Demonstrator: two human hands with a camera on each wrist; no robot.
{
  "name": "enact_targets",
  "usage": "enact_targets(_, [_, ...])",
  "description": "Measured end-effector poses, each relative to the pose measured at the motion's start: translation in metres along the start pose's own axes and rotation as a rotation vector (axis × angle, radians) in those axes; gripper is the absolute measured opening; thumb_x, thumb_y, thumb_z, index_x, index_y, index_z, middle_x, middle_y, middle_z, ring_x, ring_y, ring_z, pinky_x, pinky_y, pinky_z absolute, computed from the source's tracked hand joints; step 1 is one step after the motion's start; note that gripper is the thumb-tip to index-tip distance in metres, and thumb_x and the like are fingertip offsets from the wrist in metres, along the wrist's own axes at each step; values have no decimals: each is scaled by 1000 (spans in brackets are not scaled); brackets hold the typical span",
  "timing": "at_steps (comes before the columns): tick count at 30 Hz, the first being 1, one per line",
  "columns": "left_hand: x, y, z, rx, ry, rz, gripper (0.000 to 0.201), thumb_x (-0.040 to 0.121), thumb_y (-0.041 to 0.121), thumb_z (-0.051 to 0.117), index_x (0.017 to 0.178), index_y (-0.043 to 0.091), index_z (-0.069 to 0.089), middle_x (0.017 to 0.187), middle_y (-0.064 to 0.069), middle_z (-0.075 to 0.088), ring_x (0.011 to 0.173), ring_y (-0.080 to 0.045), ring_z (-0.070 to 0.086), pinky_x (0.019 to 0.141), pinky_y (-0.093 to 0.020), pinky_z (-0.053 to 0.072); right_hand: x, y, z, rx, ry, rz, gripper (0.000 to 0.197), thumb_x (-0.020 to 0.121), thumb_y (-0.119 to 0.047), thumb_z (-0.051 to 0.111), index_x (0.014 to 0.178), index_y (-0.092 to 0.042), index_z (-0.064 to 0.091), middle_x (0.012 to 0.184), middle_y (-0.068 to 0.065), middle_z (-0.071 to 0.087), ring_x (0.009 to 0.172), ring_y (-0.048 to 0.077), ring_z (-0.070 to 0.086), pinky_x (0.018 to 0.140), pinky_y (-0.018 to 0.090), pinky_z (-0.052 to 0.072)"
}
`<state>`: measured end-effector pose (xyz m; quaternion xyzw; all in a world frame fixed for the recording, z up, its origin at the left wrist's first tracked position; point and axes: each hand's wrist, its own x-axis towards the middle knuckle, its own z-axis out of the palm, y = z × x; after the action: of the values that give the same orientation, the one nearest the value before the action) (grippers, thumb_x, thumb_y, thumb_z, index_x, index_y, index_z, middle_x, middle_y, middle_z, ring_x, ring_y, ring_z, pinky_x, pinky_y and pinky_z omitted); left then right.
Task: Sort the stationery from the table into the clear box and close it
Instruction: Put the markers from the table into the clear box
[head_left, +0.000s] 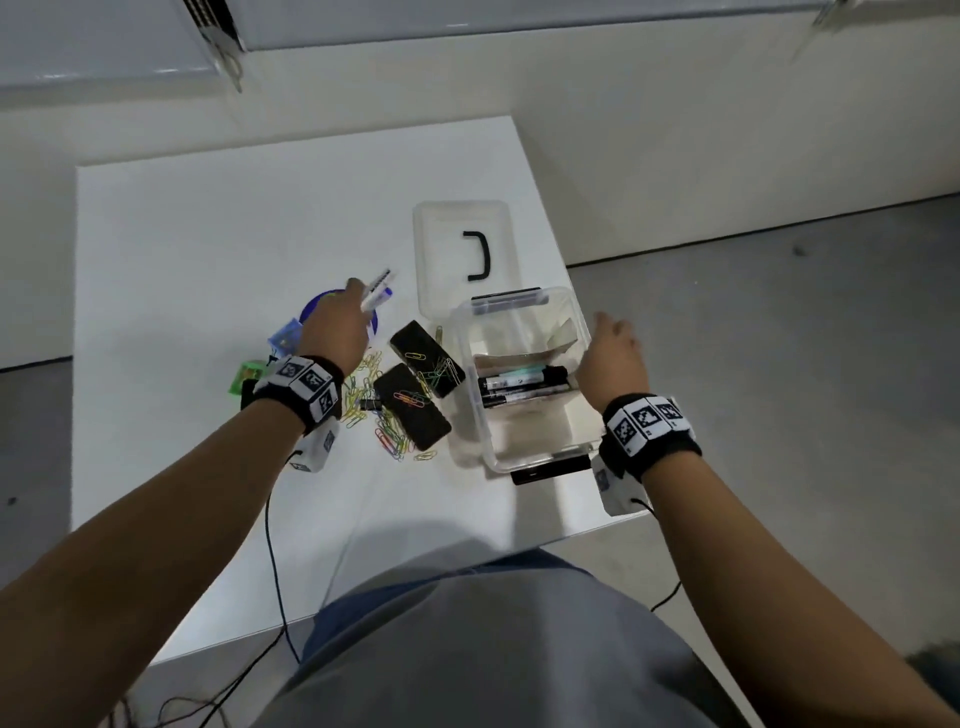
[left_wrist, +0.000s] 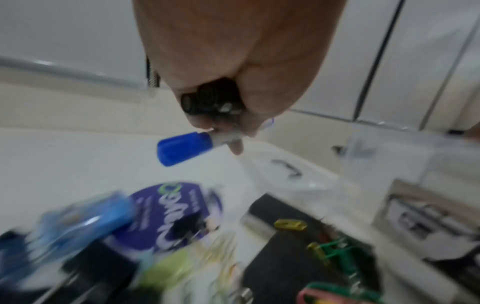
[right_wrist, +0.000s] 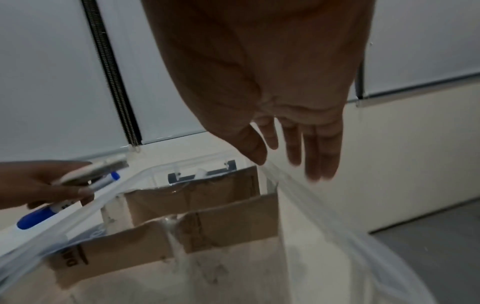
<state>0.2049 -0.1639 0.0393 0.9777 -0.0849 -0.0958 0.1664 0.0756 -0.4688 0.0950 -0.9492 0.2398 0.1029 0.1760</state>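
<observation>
My left hand (head_left: 332, 325) is curling its fingers round a bundle of markers (head_left: 377, 293) and holding them above the white bench (head_left: 208, 244), over the round blue tape dispenser (left_wrist: 179, 214). In the left wrist view I am seeing the black ends of two markers (left_wrist: 207, 100) poking out of the fist, and one blue-capped marker (left_wrist: 182, 149) sticking out below the fingers.

My right hand (head_left: 613, 358) is hanging open at the right wall of the clear box (head_left: 524, 462), fingers straight and held together, gripping nothing. In the right wrist view its fingertips (right_wrist: 322, 162) are hovering just above the box rim (right_wrist: 298, 189); I cannot tell whether they are touching it.

The box is standing open near the right edge of the bench, with cardboard dividers (right_wrist: 223, 224) splitting it into compartments. Several markers (head_left: 519, 384) are lying in the middle compartment. Its clear lid (head_left: 462, 249) with a black handle is lying flat on the bench just behind the box.

Between my hands, two black erasers (head_left: 415, 410) and a scatter of coloured paper clips (head_left: 387, 431) are lying on the bench, along with a black binder clip (head_left: 370, 404).
</observation>
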Motion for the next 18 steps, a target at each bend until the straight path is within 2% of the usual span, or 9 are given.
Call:
enact_targets(2, [-11,31,-14,73,54,162,22,96,24,52,112,10,50,87,-20,61,80,-36,57,67,-41,44,2,5,6,72,-124,38,48,85,2,47,131,-5,40,123,21,55,108,40,56,86,41,46])
enact_targets(3, [-19,50,-21,81,34,237,24,97,28,51,113,10,52,85,-17,59,79,-33,55,68,-40,41,2,6,9,93,-135,34,47,85,1,46,131,-5,39,121,21,58,107,39,58,84,40,47])
enact_targets(5, [-36,86,-27,44,-134,370,26,99,30,48,117,12,51,84,-10,57,76,-27,52,66,-34,37,2,7,13,111,-117,27,48,86,2,44,133,-6,39,118,21,59,106,39,59,83,40,47])
enact_targets(8, [-52,130,-19,102,-440,476,29,99,32,46,122,14,46,87,-8,60,74,-24,55,63,-32,40,2,6,17,108,-107,5,48,86,2,44,133,-8,39,118,20,60,106,39,58,82,41,47])
enact_targets(10, [-53,155,-6,213,-514,507,31,97,32,49,122,14,49,94,-9,61,79,-26,58,65,-31,40,3,8,18,103,-105,-8,46,85,0,46,130,-10,41,117,19,60,105,39,58,82,42,48])
enact_targets(12, [-51,174,5,283,-518,504,32,95,30,52,122,12,52,104,-13,62,91,-30,62,68,-32,42,4,10,19,100,-106,-16,46,86,0,45,131,-11,40,116,19,61,104,38,58,82,42,48])
enact_targets(15, [-50,185,20,240,-492,490,37,91,22,57,126,10,50,108,-16,62,99,-34,62,71,-35,45,3,13,19,113,-113,-20,50,86,0,44,134,-11,38,115,18,60,104,37,59,80,41,48])
enact_targets(18, [-57,179,22,136,-502,503,49,92,16,55,138,18,41,112,-12,60,103,-29,59,79,-38,48,3,11,17,117,-133,-5,55,88,-1,47,140,-11,33,124,18,56,111,37,57,86,43,47])
